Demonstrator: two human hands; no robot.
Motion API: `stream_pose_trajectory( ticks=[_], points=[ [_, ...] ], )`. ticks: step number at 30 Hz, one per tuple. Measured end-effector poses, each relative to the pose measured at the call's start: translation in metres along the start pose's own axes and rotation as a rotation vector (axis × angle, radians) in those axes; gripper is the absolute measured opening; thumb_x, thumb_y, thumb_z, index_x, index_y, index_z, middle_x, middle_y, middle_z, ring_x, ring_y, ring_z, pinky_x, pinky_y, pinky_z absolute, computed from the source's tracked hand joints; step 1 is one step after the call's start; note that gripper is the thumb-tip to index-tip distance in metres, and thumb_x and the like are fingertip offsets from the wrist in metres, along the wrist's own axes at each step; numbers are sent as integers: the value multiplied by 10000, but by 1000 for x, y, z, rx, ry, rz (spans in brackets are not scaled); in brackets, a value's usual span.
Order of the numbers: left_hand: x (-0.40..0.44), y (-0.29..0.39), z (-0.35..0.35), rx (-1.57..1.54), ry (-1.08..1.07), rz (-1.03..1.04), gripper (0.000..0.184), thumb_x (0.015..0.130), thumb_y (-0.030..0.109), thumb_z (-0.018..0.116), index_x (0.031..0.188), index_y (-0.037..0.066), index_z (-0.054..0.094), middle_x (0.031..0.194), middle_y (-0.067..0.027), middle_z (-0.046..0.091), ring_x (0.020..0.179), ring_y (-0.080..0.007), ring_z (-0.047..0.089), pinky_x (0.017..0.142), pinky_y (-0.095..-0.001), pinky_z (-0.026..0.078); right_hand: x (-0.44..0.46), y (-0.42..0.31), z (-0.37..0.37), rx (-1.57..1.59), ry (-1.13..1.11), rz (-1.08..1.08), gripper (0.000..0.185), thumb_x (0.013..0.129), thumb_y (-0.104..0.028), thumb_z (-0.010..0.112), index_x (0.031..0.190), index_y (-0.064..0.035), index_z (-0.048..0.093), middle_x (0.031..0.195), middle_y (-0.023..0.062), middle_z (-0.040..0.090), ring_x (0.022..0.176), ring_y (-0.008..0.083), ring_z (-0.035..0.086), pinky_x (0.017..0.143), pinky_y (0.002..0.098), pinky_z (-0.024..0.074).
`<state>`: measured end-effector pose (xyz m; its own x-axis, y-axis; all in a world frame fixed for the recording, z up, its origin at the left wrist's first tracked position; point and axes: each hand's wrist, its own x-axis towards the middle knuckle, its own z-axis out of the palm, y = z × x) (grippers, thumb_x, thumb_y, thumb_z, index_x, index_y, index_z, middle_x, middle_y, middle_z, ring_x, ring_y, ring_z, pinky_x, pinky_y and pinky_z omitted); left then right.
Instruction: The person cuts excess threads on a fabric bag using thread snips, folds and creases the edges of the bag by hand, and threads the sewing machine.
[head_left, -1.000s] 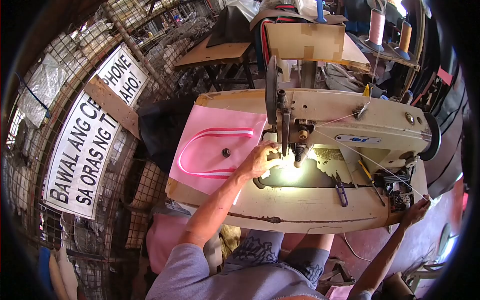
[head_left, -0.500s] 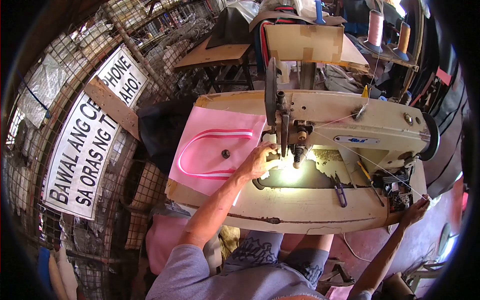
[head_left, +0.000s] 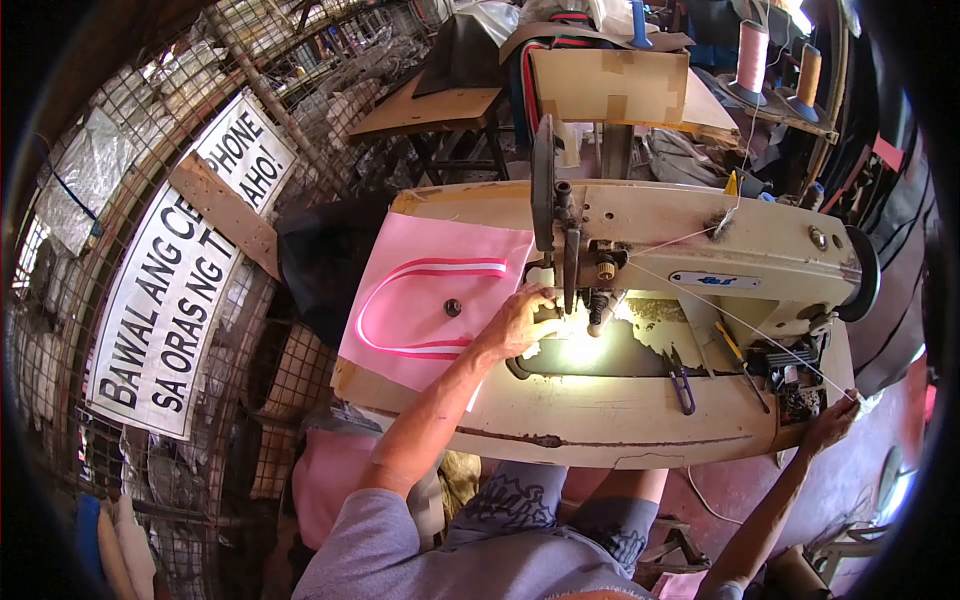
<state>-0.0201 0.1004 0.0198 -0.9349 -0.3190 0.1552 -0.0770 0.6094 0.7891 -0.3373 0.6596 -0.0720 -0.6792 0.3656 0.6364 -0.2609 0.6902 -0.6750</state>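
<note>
My left hand (head_left: pixel 520 320) reaches to the needle area of the sewing machine (head_left: pixel 720 240), its fingers bent beside the lit needle plate; what they hold, if anything, is hidden. At the table's right end, my right hand (head_left: pixel 835 418) pinches a white thread (head_left: pixel 760 335), which runs taut from the machine's head down to the fingers. Left of the machine lies a pink sheet (head_left: pixel 400 240) with a looped pink-and-white strap (head_left: pixel 375 300) and a small dark bobbin-like part (head_left: pixel 453 307) on it.
Purple-handled snips (head_left: pixel 683 388) and a yellow-handled screwdriver (head_left: pixel 742 362) lie on the machine table (head_left: pixel 620 415). A pink thread cone (head_left: pixel 751 60) and an orange cone (head_left: pixel 809 75) stand behind. Wire mesh with a white sign (head_left: pixel 165 290) rises at the left.
</note>
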Motion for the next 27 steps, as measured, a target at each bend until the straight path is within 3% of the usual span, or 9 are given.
stream_pose_trajectory(
  ticks=[10,13,17,27],
  points=[
    [-1,1,0,-5,-18,-35,337,829,201,760,1084,4,661,1066,-125,624,1072,-293,590,957,-400,476,0,2,1,-27,13,-17,427,1067,-342,431,1207,9,629,1146,204,689,1065,349,660,901,411,508],
    [-1,3,1,-24,-17,-49,340,833,192,754,1111,20,664,1064,-120,626,1068,-284,589,958,-393,478,0,1,0,-44,4,-30,378,1069,-269,425,1232,8,623,1148,202,690,1046,348,671,884,419,525],
    [-1,7,-1,-10,-19,-36,344,835,185,747,1131,30,664,1062,-111,631,1058,-279,590,962,-391,479,0,3,0,-42,6,-18,380,1069,-271,425,1235,9,622,1151,203,689,1052,351,669,890,421,524],
    [0,0,1,-15,-5,-5,335,833,192,756,1090,4,653,1047,-122,634,1044,-295,595,944,-402,481,-1,-6,-3,-38,-4,5,402,1067,-299,425,1226,11,625,1163,197,690,1072,350,664,914,421,518]
  ],
)
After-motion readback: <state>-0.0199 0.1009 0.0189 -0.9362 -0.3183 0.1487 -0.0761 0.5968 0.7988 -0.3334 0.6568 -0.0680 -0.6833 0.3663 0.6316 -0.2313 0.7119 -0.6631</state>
